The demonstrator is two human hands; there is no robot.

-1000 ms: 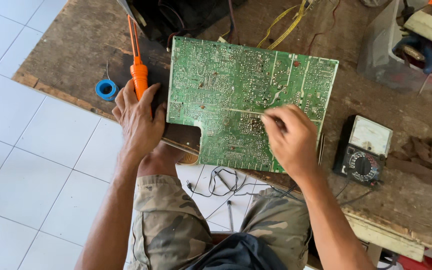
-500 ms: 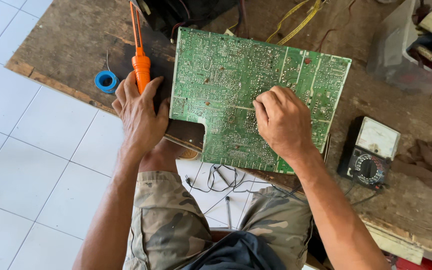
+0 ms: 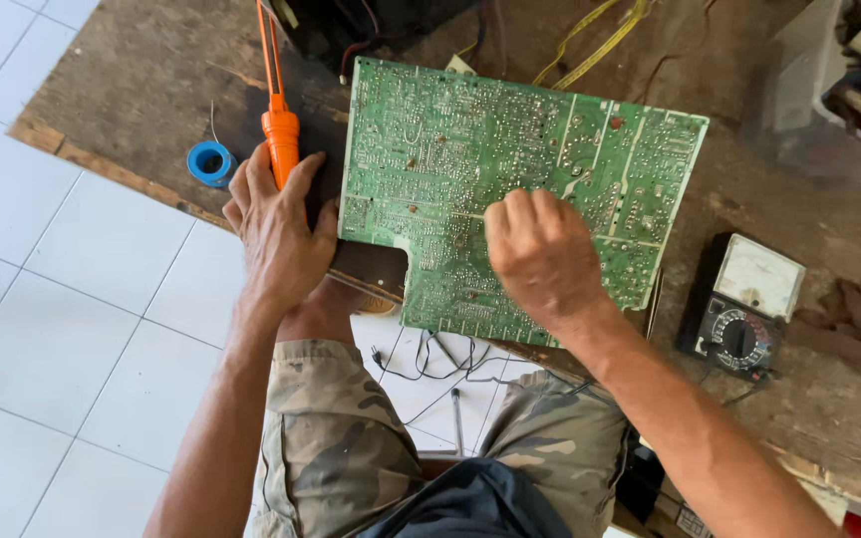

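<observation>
The left hand (image 3: 279,231) is laid flat against the circuit board's (image 3: 470,139) left edge, grasping nothing. The right hand (image 3: 542,254) is clenched on the board; anything pinched cannot be told. An orange tool (image 3: 280,139) lies at the left fingertips.

White tiled floor (image 3: 72,299), worn wooden board (image 3: 142,90)

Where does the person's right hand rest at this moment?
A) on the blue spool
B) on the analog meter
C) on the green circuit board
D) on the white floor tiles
C: the right hand lies closed on the green circuit board, apart from the analog meter at its side.
</observation>
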